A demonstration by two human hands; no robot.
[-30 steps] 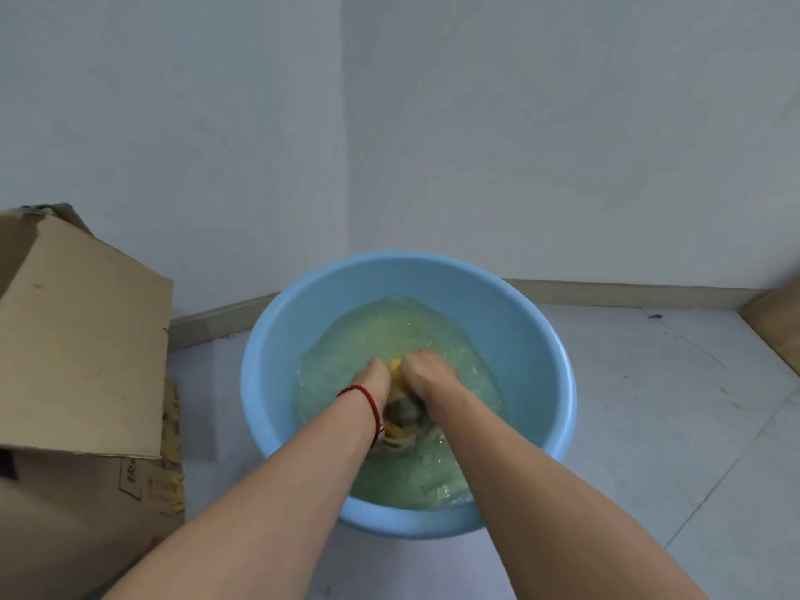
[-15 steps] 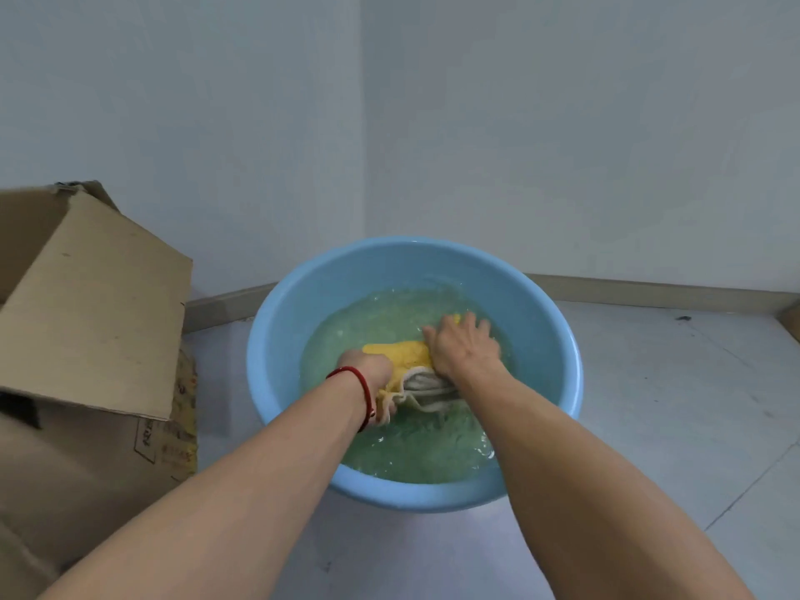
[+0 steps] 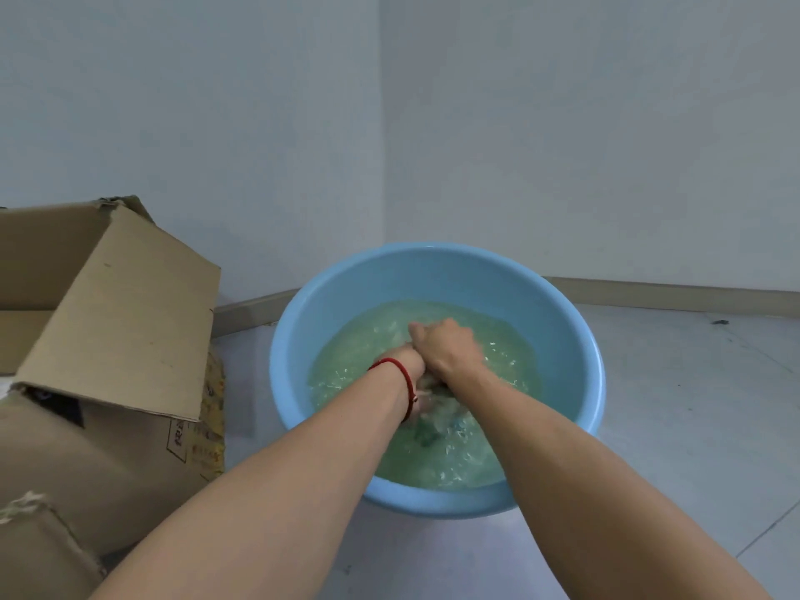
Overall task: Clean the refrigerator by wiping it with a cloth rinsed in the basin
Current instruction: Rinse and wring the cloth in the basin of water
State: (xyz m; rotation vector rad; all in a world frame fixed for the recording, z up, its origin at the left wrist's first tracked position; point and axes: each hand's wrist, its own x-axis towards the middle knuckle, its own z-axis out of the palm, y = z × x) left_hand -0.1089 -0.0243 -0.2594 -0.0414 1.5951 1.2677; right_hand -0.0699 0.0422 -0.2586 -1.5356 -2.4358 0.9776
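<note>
My left hand (image 3: 404, 361) and right hand (image 3: 448, 350) press together in the basin (image 3: 303, 335); the cloth (image 3: 433, 409) probably bunches just beneath them, grip unclear underwater.

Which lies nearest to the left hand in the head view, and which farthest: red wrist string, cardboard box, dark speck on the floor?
1. red wrist string, on the left hand's own wrist.
2. cardboard box, on the floor to the left.
3. dark speck, far right by the baseboard.

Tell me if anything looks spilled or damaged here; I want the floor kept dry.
No spill shows on the floor around the blue basin. The water is churned and greenish. The cardboard box beside it has a torn, frayed corner at lower left.
</note>
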